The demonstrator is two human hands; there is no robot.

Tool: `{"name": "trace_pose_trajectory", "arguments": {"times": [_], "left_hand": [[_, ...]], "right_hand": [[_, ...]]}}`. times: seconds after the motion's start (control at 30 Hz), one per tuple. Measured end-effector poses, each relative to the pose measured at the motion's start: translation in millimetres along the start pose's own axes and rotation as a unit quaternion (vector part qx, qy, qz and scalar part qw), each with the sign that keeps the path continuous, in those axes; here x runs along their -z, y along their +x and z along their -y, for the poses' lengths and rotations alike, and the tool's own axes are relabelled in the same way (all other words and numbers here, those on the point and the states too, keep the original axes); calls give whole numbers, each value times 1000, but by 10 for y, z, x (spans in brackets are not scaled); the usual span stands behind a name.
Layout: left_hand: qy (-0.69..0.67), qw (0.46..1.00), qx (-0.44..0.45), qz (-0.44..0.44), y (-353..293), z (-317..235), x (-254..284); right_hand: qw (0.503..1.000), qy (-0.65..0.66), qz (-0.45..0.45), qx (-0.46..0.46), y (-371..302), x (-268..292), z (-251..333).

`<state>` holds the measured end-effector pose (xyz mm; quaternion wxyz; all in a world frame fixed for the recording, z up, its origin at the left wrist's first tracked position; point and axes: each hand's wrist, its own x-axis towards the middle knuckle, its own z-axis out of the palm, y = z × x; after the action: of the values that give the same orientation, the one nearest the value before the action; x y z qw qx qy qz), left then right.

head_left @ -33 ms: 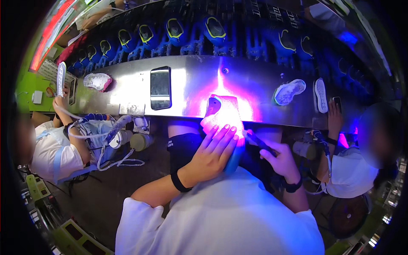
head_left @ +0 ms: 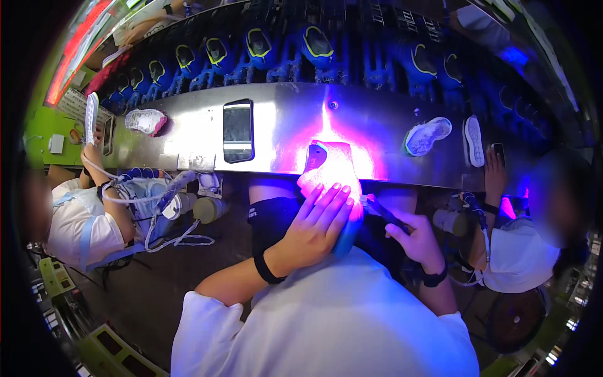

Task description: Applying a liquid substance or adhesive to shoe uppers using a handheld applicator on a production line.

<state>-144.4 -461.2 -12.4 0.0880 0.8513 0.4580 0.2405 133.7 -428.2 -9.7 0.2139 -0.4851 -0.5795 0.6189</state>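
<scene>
A shoe (head_left: 336, 164) lies sole side up at the table's near edge, partly washed out by strong violet-pink light. Its dark blue end (head_left: 347, 237) reaches back toward my body. My left hand (head_left: 318, 220) holds it, fingers laid across its side; the thumb is hidden. In my right hand (head_left: 414, 234) is a slim, dark-handled brush-like tool (head_left: 389, 217), gripped near its rear. Its pale tip is at the shoe's right side, near my left fingertips. Glare hides the exact contact.
A dark phone (head_left: 238, 131) and pale shoe soles (head_left: 428, 136) lie on the metal table (head_left: 195, 116). Behind it hang blue shoes (head_left: 317, 47) on a rack. Co-workers sit at left (head_left: 88, 217) and right (head_left: 521, 254), with hoses beside the left one.
The tool's tip has shifted very slightly away from the shoe's side. My left hand and the shoe look the same.
</scene>
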Motion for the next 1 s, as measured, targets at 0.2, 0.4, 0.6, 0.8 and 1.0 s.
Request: {"name": "trace_pose_trajectory", "arguments": {"times": [0.2,0.4,0.6,0.8,1.0], "left_hand": [[0,1000,19,-14,254,-301,54],[68,998,9,-3,412,-483,31],[87,996,25,-5,697,-686,34],[93,994,34,-35,1044,-669,-54],[75,994,43,-62,1436,-510,-122]], "right_hand": [[997,72,-13,28,-220,95,-51],[995,79,-30,59,-429,161,-97],[989,145,-14,24,-732,226,-234],[982,172,-67,40,-831,245,-173],[972,-54,-206,98,-642,446,54]]}}
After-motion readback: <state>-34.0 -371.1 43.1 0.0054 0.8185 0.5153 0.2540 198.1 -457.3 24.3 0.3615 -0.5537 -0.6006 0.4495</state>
